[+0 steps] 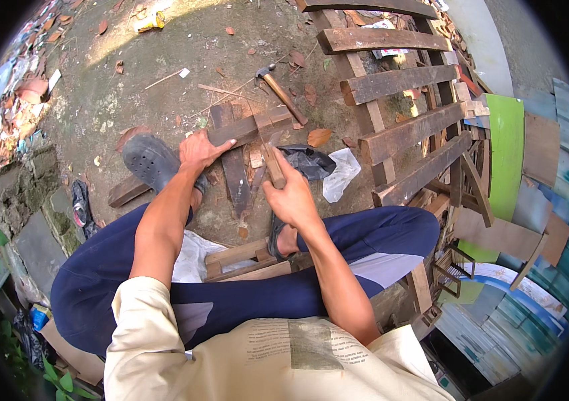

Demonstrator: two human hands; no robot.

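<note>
My right hand (291,194) is closed round the wooden handle of a handsaw (273,167). The saw's thin blade points away from me and lies across a dark wooden plank (250,128) near its right end. On that plank my left hand (200,151) grips from above, its thumb stretched along the top and its other fingers partly hidden. A second board (234,179) lies crosswise under the plank. My left foot, in a grey clog (149,160), rests over the plank's left part.
A claw hammer (282,95) lies just beyond the plank. To the right stands a slatted wooden pallet (413,125), with a green panel (503,160) behind it. Black plastic (306,162) and a white plastic bag (342,175) lie beside my right hand. Dry leaves and sticks litter the ground.
</note>
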